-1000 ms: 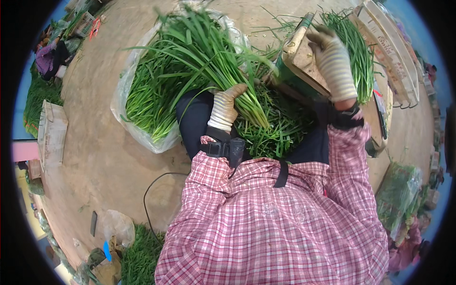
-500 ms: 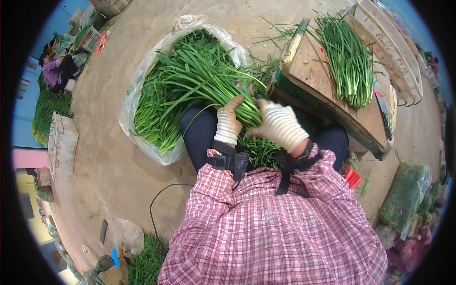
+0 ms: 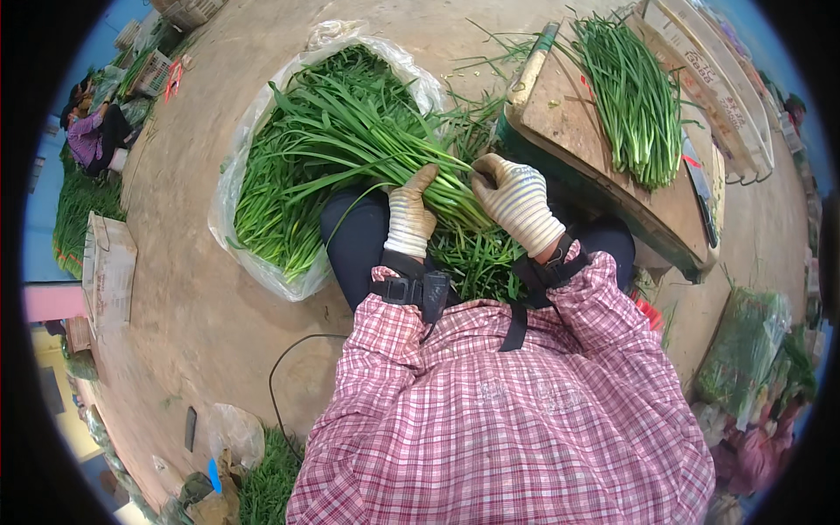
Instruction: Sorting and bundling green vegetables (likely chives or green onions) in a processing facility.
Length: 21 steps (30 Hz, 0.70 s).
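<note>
A bunch of green garlic chives lies across my lap, its pale stem ends toward the right. My left hand, in a cream knitted glove, is closed round the stems. My right hand, in a striped white glove, has its fingers pinched at the upper side of the bunch, where a pale stalk runs to the fingertips. Under the bunch's leaves, a clear plastic bag full of more chives lies open on the left. Loose greens cover my lap below both hands.
On the right, a wooden board bears a trimmed bunch of chives and a knife. Behind it stands a white crate. A bagged bundle of greens lies at the lower right. A person sits far left.
My right hand has gone from spread, blurred fingers beside the stems to a pinch at the bunch's upper edge. The left hand keeps its hold. The whole view has shifted slightly.
</note>
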{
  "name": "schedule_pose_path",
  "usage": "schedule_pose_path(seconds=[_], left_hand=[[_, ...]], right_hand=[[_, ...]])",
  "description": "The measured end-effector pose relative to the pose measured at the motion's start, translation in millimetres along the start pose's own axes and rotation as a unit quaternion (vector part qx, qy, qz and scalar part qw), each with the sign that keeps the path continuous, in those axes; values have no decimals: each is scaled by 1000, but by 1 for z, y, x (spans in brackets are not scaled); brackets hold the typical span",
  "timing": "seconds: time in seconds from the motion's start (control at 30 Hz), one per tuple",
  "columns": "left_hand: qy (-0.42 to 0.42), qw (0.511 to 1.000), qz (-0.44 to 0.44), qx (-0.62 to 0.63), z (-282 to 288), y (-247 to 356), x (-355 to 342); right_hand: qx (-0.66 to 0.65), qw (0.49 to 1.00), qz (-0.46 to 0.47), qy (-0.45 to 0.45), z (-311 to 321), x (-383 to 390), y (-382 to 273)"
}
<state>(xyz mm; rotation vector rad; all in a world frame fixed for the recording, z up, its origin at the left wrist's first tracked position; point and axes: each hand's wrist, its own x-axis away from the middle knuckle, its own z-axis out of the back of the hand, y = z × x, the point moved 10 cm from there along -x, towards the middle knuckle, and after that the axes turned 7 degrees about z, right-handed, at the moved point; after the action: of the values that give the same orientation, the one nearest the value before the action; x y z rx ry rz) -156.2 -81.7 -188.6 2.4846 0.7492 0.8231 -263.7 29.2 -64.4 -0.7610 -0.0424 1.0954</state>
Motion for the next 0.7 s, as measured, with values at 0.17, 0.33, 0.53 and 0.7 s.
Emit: schedule_pose_path(seconds=[0.17, 0.33, 0.53, 0.7], left_hand=[[32, 998, -43, -32, 8, 15, 1], [16, 996, -88, -28, -4, 79, 14], [189, 961, -193, -60, -3, 95, 35], [204, 948, -240, -46, -26, 72, 46]], right_hand=[[-203, 964, -132, 107, 16, 6, 50], [272, 848, -224, -395, -36, 73, 145], [157, 981, 110, 25, 40, -5, -43], [263, 956, 124, 31, -49, -3, -69]])
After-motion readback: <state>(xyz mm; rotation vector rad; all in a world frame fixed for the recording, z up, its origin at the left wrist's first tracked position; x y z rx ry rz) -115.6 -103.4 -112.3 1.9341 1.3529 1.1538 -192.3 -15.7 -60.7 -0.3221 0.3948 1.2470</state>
